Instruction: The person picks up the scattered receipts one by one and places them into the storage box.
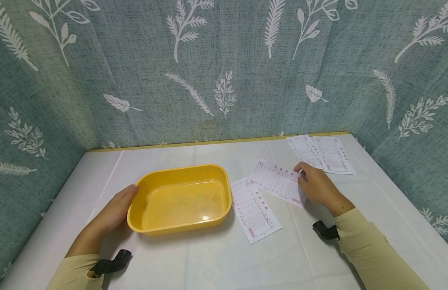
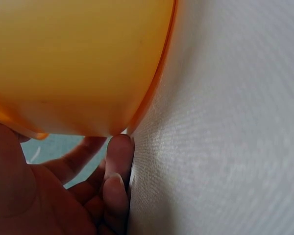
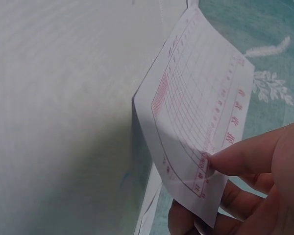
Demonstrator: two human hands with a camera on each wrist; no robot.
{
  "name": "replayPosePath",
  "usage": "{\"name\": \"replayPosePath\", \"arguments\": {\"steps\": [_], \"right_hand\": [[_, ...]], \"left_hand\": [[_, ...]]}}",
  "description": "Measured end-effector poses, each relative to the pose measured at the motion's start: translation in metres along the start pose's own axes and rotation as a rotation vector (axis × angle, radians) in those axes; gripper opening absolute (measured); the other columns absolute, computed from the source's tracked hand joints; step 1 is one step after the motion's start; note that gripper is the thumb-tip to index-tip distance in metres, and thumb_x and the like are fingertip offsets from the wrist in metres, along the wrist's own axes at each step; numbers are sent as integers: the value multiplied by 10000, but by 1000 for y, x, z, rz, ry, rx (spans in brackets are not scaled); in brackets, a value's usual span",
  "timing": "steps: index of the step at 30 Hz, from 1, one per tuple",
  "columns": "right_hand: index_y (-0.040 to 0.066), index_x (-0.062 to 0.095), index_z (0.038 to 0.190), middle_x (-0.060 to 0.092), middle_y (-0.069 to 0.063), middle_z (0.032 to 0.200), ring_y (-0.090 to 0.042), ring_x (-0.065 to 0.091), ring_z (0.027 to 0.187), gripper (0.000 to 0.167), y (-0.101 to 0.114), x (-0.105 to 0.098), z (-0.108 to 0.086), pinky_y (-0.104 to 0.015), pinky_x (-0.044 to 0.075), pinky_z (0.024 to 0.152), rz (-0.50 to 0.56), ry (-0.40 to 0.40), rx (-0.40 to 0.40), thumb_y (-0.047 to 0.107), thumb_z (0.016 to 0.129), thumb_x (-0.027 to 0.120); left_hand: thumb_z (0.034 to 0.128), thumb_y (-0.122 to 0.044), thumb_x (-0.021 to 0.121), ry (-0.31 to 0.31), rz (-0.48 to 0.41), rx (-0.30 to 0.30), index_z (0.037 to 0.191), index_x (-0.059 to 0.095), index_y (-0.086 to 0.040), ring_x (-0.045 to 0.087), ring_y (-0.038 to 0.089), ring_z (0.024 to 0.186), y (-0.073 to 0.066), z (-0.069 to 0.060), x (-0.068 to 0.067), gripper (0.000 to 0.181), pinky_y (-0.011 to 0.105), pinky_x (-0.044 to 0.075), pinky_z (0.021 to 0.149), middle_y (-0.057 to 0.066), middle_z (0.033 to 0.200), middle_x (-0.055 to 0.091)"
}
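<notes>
My right hand (image 1: 318,184) pinches a printed receipt slip (image 1: 276,181) by its right end. In the right wrist view, the thumb lies on the printed face of the slip (image 3: 196,112), with other fingers behind it. The held slip is raised at an angle above the table. My left hand (image 1: 116,209) holds the left side of a yellow plastic basin (image 1: 180,199). In the left wrist view, the thumb is at the rim of the basin (image 2: 78,63) and fingertips touch low on its wall. Another receipt slip (image 1: 256,213) lies flat beside the basin, partly under its right rim.
Two more receipt slips (image 1: 334,155) lie overlapping at the table's far right. A white cloth covers the table (image 1: 209,266). Leaf-patterned green fabric (image 1: 137,72) hangs behind and at both sides. Each wrist carries a black device (image 1: 113,262).
</notes>
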State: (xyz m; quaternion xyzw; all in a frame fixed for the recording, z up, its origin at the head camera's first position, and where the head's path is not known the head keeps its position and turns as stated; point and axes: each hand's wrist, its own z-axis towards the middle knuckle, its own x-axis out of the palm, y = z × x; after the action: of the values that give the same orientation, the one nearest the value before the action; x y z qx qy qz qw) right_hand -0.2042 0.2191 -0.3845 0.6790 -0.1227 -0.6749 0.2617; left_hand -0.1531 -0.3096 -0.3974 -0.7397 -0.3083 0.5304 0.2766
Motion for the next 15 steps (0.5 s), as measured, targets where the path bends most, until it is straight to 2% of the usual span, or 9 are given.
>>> {"name": "replayPosePath", "arguments": {"steps": [5, 9, 15], "right_hand": [[13, 562, 1190, 646, -255, 1147, -278, 594, 877, 230, 3, -1, 0, -383, 483, 736, 22, -4, 24, 52, 981, 473], [7, 552, 1189, 647, -239, 1101, -254, 595, 820, 230, 5, -1, 0, -313, 460, 646, 55, -22, 26, 67, 991, 452], [8, 551, 1196, 625, -235, 1108, -276, 581, 855, 238, 9, -1, -1, -304, 463, 643, 92, -62, 27, 75, 994, 443]], "left_hand": [[1063, -535, 144, 1, -1, 14, 1557, 167, 59, 301, 466, 1397, 1, 1, -1, 773, 697, 166, 1150, 308, 1557, 285], [1067, -523, 145, -7, 2, 35, 1544, 211, 56, 382, 420, 1314, 1, 0, -1, 753, 688, 206, 1147, 293, 1500, 370], [1071, -510, 142, -3, 1, 24, 1551, 189, 57, 351, 439, 1357, 2, 0, 0, 745, 689, 191, 1150, 297, 1530, 333]]}}
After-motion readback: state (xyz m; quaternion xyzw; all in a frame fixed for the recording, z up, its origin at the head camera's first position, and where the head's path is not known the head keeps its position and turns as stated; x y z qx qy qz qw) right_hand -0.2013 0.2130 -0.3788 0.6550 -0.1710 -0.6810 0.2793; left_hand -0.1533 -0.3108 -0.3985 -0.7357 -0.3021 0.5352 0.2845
